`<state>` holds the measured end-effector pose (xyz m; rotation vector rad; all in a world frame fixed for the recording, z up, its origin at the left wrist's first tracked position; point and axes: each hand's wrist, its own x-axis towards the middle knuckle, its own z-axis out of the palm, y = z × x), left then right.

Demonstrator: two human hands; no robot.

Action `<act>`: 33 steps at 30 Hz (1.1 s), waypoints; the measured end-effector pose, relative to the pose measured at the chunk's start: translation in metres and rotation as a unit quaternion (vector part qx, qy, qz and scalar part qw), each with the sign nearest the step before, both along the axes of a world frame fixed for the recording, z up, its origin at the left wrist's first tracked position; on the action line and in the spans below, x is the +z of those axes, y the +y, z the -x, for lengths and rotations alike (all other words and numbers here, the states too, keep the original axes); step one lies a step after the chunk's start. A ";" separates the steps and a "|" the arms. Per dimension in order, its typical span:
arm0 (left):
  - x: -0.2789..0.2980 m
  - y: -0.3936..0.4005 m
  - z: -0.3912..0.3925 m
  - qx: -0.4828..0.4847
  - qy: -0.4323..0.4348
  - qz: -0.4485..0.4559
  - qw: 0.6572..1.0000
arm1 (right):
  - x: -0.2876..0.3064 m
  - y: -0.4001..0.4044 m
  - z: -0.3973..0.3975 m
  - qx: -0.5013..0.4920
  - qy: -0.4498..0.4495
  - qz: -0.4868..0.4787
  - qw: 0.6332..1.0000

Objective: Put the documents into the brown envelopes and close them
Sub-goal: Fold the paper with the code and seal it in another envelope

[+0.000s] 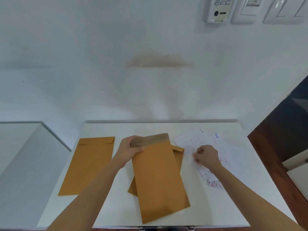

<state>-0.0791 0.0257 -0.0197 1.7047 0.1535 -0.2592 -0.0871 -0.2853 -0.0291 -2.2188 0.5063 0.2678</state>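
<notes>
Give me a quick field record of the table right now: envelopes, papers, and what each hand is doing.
surface: white table
envelope count: three brown ones visible
left envelope: flat on the table, flap folded down, apart from the others
middle envelope: flap open, raised at the top end
lower envelope: mostly covered by the middle one
documents: loose white sheets spread at the right
left hand: gripping the middle envelope's top left edge
right hand: on the documents, fingers pinching a sheet
documents inside any envelope: cannot tell
</notes>
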 end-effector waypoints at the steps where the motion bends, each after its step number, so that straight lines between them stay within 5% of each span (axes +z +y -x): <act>1: -0.006 0.000 0.000 -0.013 -0.001 -0.023 1.000 | -0.004 0.003 0.001 0.035 0.004 0.075 0.997; 4: -0.019 0.002 -0.002 -0.036 0.007 -0.058 0.998 | -0.005 0.027 -0.003 0.135 -0.095 0.134 0.977; 7: -0.028 0.000 -0.004 -0.051 0.001 -0.093 0.994 | -0.003 0.057 -0.015 0.293 -0.181 0.196 0.918; 12: -0.044 -0.007 0.009 -0.099 -0.117 -0.248 0.957 | -0.029 0.086 -0.009 0.454 -0.137 0.224 0.852; 18: -0.074 0.004 0.040 -0.235 -0.206 -0.460 0.831 | -0.063 0.080 0.010 0.466 -0.171 0.252 0.831; 23: -0.085 0.005 0.061 -0.237 -0.198 -0.549 0.777 | -0.065 0.081 0.017 0.462 -0.177 0.284 0.821; 33: -0.077 -0.004 0.067 -0.200 -0.134 -0.575 0.782 | -0.060 0.082 0.006 0.423 -0.158 0.264 0.852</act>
